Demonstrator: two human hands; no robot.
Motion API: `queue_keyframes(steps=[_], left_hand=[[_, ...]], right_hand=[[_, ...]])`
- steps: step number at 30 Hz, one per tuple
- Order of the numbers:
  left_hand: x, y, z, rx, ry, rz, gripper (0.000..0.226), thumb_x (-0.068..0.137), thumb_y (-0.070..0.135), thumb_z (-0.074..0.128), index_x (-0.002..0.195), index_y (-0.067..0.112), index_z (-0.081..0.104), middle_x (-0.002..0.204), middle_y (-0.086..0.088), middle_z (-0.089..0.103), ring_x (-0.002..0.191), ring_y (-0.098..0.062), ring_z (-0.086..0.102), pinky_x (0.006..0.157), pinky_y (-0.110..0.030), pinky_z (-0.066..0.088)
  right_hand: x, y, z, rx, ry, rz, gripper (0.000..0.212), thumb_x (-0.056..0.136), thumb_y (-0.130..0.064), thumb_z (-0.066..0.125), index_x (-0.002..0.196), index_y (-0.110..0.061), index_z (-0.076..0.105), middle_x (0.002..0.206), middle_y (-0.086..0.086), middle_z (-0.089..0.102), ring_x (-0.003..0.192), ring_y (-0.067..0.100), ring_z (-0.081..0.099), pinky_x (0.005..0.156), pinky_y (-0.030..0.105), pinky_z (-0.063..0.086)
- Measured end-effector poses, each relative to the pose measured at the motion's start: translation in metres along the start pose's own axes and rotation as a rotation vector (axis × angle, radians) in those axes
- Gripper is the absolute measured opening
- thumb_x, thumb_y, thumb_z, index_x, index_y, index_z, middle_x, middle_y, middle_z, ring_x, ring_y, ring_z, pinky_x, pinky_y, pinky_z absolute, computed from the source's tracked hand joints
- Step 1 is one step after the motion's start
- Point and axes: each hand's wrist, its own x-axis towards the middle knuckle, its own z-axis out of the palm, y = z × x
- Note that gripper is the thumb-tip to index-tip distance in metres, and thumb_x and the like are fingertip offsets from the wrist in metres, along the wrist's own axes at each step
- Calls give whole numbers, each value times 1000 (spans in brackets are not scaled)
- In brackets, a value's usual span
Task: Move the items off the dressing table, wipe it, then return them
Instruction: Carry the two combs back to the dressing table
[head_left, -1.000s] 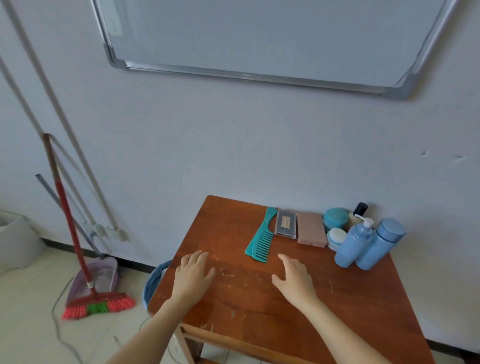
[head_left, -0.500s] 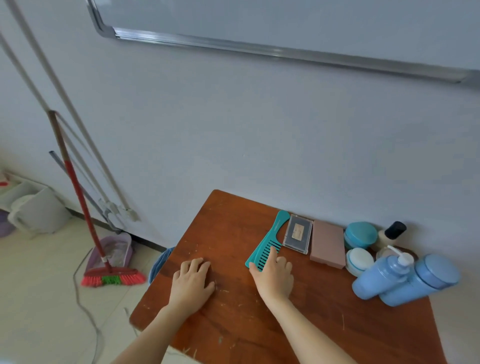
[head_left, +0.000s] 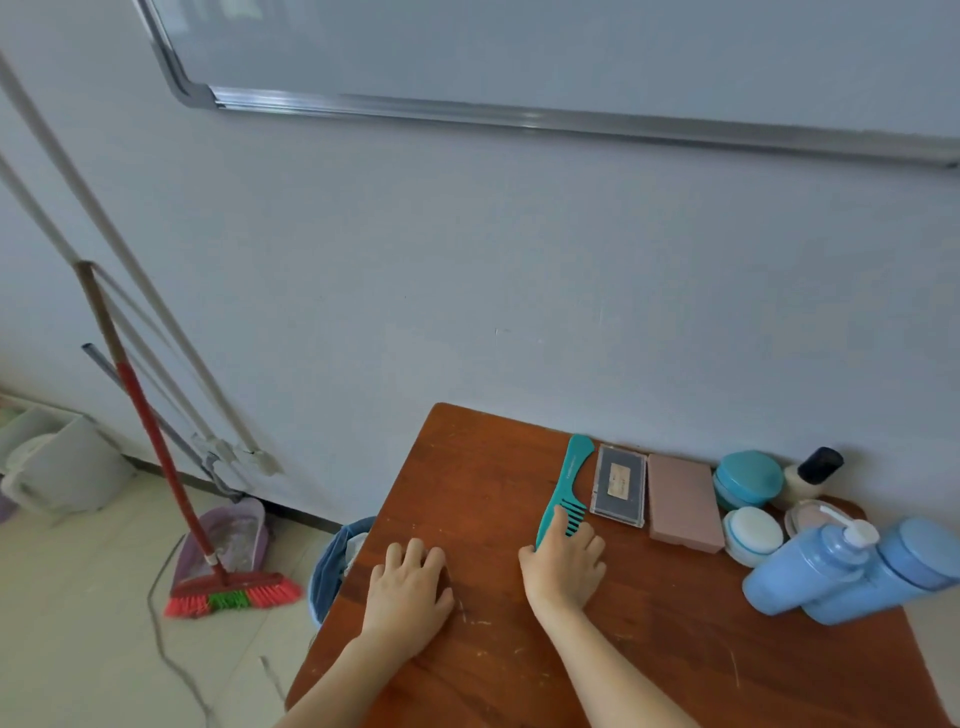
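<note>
A second ago the right hand (head_left: 563, 564) lay on bare wood, short of the comb (head_left: 570, 475). Half a second ago one fingertip touched the teeth. Now the hand covers the comb's toothed end, index finger along the spine and thumb by the left edge. I cannot tell from here whether the fingers have closed round it or only press on it. The comb lies flat on the table (head_left: 467, 467), handle toward the wall, just beside a dark case (head_left: 619, 486). The left hand (head_left: 410, 587) stays where it was, palm down, fingers relaxed and holding nothing.

The rest of the row along the wall looks unmoved. A pink box (head_left: 683, 501) lies right of the case, then a teal jar (head_left: 748, 478) and a white jar (head_left: 753, 535), both with lids on. A black-capped bottle (head_left: 815, 470) stands by the wall. A pump bottle (head_left: 800, 577) and a blue bottle (head_left: 904, 566) stand touching at the right edge.

On the floor against the table's left side is a bin (head_left: 330, 566) with a blue liner and something pale inside. Farther left, a broom (head_left: 231, 595) leans on the wall in front of a dustpan (head_left: 234, 530).
</note>
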Motion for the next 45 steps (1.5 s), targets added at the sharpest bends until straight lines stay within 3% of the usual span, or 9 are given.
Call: queue_keyframes(steps=[5, 10, 15, 21, 24, 30, 37, 42, 45], left_hand=[[8, -2, -1, -58, -23, 0, 33, 92, 41, 38, 122, 25, 40, 126, 2, 39, 114, -16, 39, 100, -29, 35], [18, 4, -8, -32, -82, -10, 34, 92, 43, 37, 116, 22, 47, 123, 1, 45, 113, -17, 42, 98, -30, 39], [31, 51, -21, -84, 29, 31, 39, 93, 44, 37, 119, 18, 49, 119, 0, 53, 110, -18, 49, 93, -31, 46], [54, 131, 0, -59, -14, -11, 82, 81, 67, 43, 139, 11, 26, 138, -7, 37, 127, -24, 35, 98, -34, 39], [59, 148, 11, -46, -21, -81, 92, 79, 65, 50, 143, 8, 17, 141, -9, 33, 128, -25, 33, 100, -35, 38], [67, 148, 15, -142, -12, -141, 54, 87, 39, 55, 131, 13, 38, 130, -6, 47, 121, -23, 42, 94, -33, 41], [72, 123, 0, -265, -86, -231, 53, 83, 41, 61, 125, 13, 44, 125, -8, 50, 113, -24, 51, 92, -34, 49], [57, 76, -10, -495, 6, -184, 41, 84, 29, 62, 118, 8, 53, 117, -8, 48, 83, -15, 54, 70, -25, 49], [47, 44, -13, -602, 97, -177, 40, 84, 24, 63, 117, 4, 56, 116, -10, 52, 85, -15, 54, 71, -25, 50]], right_hand=[[7, 2, -6, 121, 26, 61, 64, 87, -34, 58, 139, -23, 22, 125, 6, 42, 112, 17, 42, 88, 25, 44], [-2, 15, -17, 322, 101, -27, 62, 84, -23, 63, 137, -23, 30, 120, 5, 42, 111, 15, 45, 78, 22, 51], [-19, 49, -38, 494, 214, -48, 61, 79, -10, 68, 132, -14, 40, 118, 9, 44, 110, 18, 50, 74, 19, 48], [-38, 92, -47, 581, 287, 80, 63, 73, -2, 70, 129, -13, 44, 116, 8, 45, 105, 21, 53, 86, 26, 44], [-52, 107, -45, 578, 309, 119, 65, 72, -4, 70, 130, -16, 44, 110, 0, 41, 105, 21, 52, 90, 30, 47], [-57, 121, -49, 545, 307, 160, 63, 79, -11, 67, 133, -21, 38, 110, -8, 33, 104, 9, 46, 85, 22, 48], [-49, 111, -46, 492, 233, 106, 62, 81, -15, 65, 135, -20, 34, 125, 0, 37, 113, 10, 44, 91, 22, 48], [-41, 102, -39, 548, 178, 8, 61, 81, -10, 66, 133, -18, 36, 123, 1, 38, 114, 11, 45, 86, 14, 41], [-37, 96, -33, 557, 142, -55, 60, 80, -10, 66, 132, -17, 37, 122, 0, 38, 114, 10, 45, 85, 13, 41]])
